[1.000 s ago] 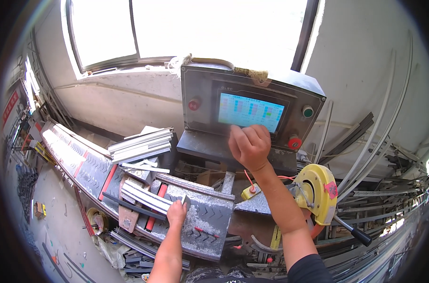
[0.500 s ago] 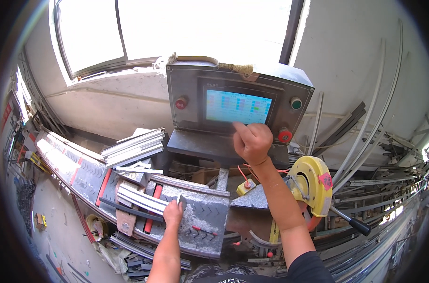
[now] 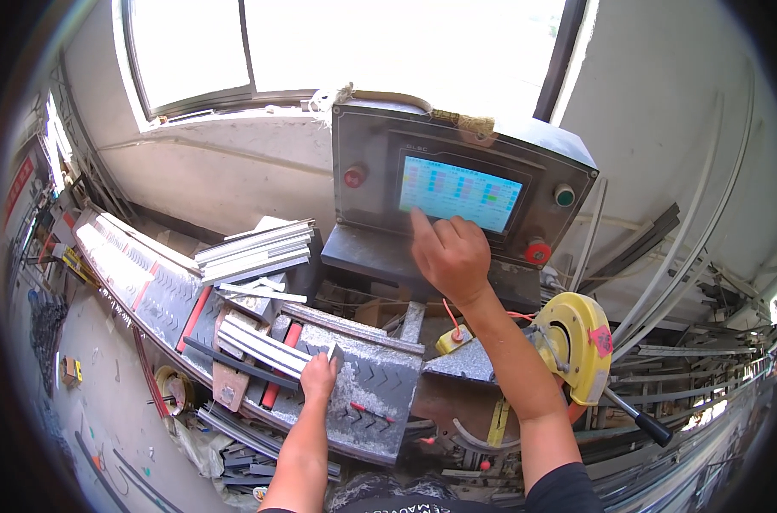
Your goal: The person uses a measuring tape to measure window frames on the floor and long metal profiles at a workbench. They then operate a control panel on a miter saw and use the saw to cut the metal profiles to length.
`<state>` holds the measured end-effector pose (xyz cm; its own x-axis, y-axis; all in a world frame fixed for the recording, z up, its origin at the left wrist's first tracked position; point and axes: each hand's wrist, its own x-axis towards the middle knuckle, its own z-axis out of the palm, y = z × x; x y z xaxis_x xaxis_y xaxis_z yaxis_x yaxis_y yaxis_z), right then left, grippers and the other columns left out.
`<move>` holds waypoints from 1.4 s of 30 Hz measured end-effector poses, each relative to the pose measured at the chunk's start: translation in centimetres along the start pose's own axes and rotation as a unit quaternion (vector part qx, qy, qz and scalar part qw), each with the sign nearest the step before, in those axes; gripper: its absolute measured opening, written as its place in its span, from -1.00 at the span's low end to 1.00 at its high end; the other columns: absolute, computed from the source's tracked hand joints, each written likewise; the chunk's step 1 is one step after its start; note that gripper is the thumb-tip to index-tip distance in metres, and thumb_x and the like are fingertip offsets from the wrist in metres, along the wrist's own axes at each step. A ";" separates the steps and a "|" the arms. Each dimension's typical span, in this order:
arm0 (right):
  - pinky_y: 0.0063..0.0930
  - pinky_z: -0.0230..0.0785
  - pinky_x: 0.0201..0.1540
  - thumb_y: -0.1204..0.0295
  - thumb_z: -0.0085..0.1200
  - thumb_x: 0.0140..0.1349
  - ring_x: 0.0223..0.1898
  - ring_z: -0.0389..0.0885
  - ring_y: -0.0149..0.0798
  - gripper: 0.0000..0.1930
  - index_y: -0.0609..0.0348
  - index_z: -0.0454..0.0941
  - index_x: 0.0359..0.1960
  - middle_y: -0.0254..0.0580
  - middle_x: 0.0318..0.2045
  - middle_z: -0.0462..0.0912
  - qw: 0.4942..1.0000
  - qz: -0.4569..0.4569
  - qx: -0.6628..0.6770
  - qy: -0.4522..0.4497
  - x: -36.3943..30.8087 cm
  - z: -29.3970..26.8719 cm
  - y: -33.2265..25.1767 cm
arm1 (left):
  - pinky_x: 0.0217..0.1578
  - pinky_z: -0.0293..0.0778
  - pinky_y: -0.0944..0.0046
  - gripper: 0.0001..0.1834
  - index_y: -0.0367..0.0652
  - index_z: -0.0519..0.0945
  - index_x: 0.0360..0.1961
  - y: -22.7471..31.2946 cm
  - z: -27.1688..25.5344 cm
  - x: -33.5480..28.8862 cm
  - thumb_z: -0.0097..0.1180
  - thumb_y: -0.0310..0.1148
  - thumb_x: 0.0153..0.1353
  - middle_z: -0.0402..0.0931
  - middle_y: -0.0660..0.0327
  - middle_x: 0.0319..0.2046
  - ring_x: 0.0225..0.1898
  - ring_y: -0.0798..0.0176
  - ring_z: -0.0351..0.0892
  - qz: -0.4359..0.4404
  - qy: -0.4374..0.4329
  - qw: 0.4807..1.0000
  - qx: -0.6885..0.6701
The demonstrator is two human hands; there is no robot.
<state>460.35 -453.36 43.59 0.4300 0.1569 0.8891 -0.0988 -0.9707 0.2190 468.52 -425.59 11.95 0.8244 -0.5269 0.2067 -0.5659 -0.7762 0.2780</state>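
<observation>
My right hand point(image 3: 448, 255) is raised to a grey metal control box point(image 3: 371, 171), its index finger pointing at the lower left corner of the lit touch screen point(image 3: 461, 192). The other fingers are curled. My left hand point(image 3: 318, 376) rests on a grey chevron-patterned conveyor plate point(image 3: 371, 398), with its fingers on the end of a silver aluminium profile point(image 3: 260, 346) that lies across the rollers. The control box carries a red button point(image 3: 354, 177) on the left, a green button point(image 3: 564, 197) and a red knob point(image 3: 537, 253) on the right.
A yellow circular saw guard point(image 3: 576, 342) with a black-handled lever point(image 3: 641, 419) stands to the right. Stacked aluminium profiles point(image 3: 256, 248) lie left of the box. A conveyor point(image 3: 132, 265) runs off to the left. Long white strips point(image 3: 688, 248) lean on the right wall. Offcuts point(image 3: 234, 453) litter the floor.
My right hand dropped off the screen, then rose again to its lower left corner with the index finger out. The view tilted downward. My left hand stayed on the profile.
</observation>
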 end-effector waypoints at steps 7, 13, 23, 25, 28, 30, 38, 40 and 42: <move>-0.46 0.20 -0.61 0.46 0.11 -0.14 -0.64 0.33 -0.33 -0.60 0.09 0.52 -0.13 -0.36 -0.71 0.28 1.000 0.025 -0.008 -0.006 1.0 2.1 -1.1 | -0.43 0.42 0.01 -0.70 -0.18 0.41 -0.47 0.1 0.0 0.2 0.01 -0.13 0.13 0.46 0.02 -0.52 -0.45 -0.06 0.49 -0.025 -0.021 0.999 0.012; -0.46 0.22 -0.62 0.48 0.11 -0.18 -0.67 0.33 -0.32 -0.55 0.11 0.50 -0.11 -0.36 -0.71 0.31 0.999 0.050 -0.008 0.003 0.3 2.2 -1.0 | -0.41 0.42 0.01 -0.70 -0.19 0.41 -0.47 0.2 0.0 0.1 0.01 -0.14 0.13 0.46 0.02 -0.51 -0.44 -0.06 0.49 -0.012 -0.011 1.000 0.008; -0.47 0.23 -0.64 0.49 0.10 -0.16 -0.69 0.32 -0.31 -0.55 0.13 0.50 -0.10 -0.34 -0.73 0.31 0.998 0.059 -0.027 -0.005 0.3 2.2 -1.1 | -0.41 0.42 0.01 -0.70 -0.20 0.43 -0.48 0.1 -0.1 0.2 0.03 -0.15 0.12 0.47 0.01 -0.50 -0.44 -0.06 0.50 -0.033 -0.024 0.999 -0.001; -0.48 0.23 -0.65 0.48 0.10 -0.16 -0.69 0.32 -0.31 -0.53 0.12 0.50 -0.07 -0.33 -0.73 0.31 0.996 0.080 -0.039 -0.008 0.4 2.3 -1.1 | -0.41 0.42 0.02 -0.70 -0.20 0.43 -0.48 0.1 0.0 0.2 0.03 -0.15 0.12 0.47 0.01 -0.51 -0.44 -0.06 0.50 -0.033 -0.024 0.999 -0.001; -0.48 0.23 -0.65 0.48 0.11 -0.16 -0.70 0.32 -0.32 -0.52 0.11 0.51 -0.06 -0.34 -0.74 0.31 0.995 0.086 -0.045 -0.014 0.4 2.3 -1.2 | -0.41 0.43 0.02 -0.70 -0.19 0.42 -0.48 0.0 0.1 0.2 0.03 -0.14 0.12 0.47 0.02 -0.51 -0.44 -0.06 0.50 -0.032 -0.023 0.999 0.000; -0.48 0.23 -0.66 0.47 0.10 -0.15 -0.70 0.32 -0.32 -0.52 0.10 0.51 -0.06 -0.34 -0.74 0.31 0.995 0.084 -0.046 -0.016 0.5 2.3 -1.3 | -0.41 0.43 0.02 -0.70 -0.19 0.42 -0.47 -0.1 0.0 0.2 0.03 -0.14 0.12 0.47 0.02 -0.51 -0.44 -0.06 0.50 -0.031 -0.025 0.999 0.001; -0.47 0.22 -0.66 0.49 0.10 -0.14 -0.72 0.32 -0.33 -0.55 0.12 0.52 -0.08 -0.35 -0.77 0.29 0.996 0.078 -0.032 -0.005 0.7 2.3 -1.5 | -0.43 0.42 0.00 -0.70 -0.18 0.42 -0.48 -0.1 -0.3 0.1 0.02 -0.13 0.12 0.47 0.01 -0.52 -0.45 -0.07 0.50 -0.023 -0.013 1.000 -0.009; -0.46 0.20 -0.66 0.52 0.10 -0.15 -0.72 0.31 -0.32 -0.58 0.15 0.53 -0.12 -0.35 -0.77 0.29 0.998 0.040 0.025 0.034 0.7 2.1 -1.4 | -0.43 0.42 0.00 -0.70 -0.19 0.42 -0.48 -0.1 -0.3 0.1 0.03 -0.14 0.12 0.47 0.00 -0.52 -0.45 -0.08 0.50 -0.034 -0.019 0.999 -0.006; -0.46 0.20 -0.66 0.53 0.10 -0.16 -0.72 0.32 -0.32 -0.60 0.15 0.53 -0.16 -0.35 -0.77 0.30 0.998 0.021 0.035 0.050 0.7 1.9 -1.5 | -0.43 0.42 0.00 -0.70 -0.19 0.42 -0.48 -0.2 -0.4 0.0 0.03 -0.14 0.12 0.47 0.00 -0.52 -0.45 -0.08 0.50 -0.031 -0.021 0.999 -0.006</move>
<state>462.53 -452.19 43.11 0.3350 0.1300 0.9332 -0.0509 -0.9865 0.1557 468.64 -425.27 12.25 0.8580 -0.4916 0.1490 -0.5129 -0.8038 0.3013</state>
